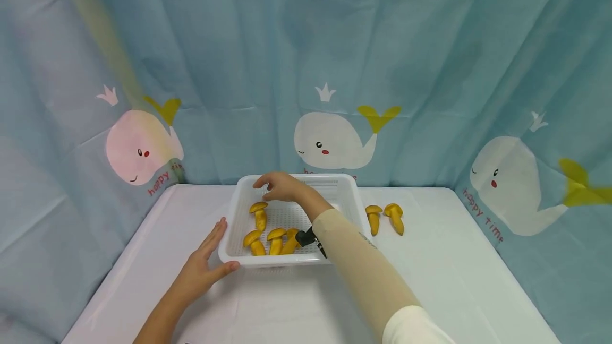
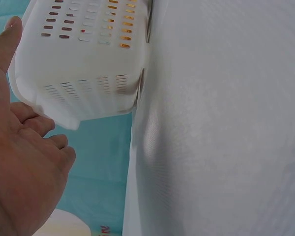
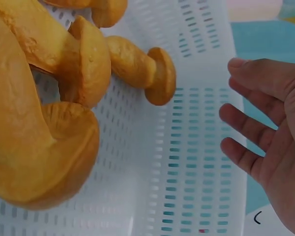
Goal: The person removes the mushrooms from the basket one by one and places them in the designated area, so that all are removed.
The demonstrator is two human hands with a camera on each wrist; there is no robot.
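Observation:
A white perforated plastic basket (image 1: 231, 252) sits on the table with several yellow-brown toy mushrooms (image 1: 275, 240) lying in it. My right hand (image 1: 283, 187) hovers over the basket's far left part, just beyond one mushroom (image 1: 260, 218). In the right wrist view its fingers (image 3: 246, 125) are spread and loosely bent, with nothing between them, apart from the mushrooms. At the basket's left side is my left hand (image 1: 198, 269), thumb and fingers spread along the rim. The left wrist view shows this hand (image 2: 32, 152) against the basket's corner, some fingertips hidden behind it.
Two more mushrooms (image 1: 374, 220) lie on the white tabletop (image 1: 454, 259), right of the basket. Behind and at both sides hangs a blue curtain (image 1: 229, 68) with whale prints. A small black device (image 1: 305, 237) is at my right wrist.

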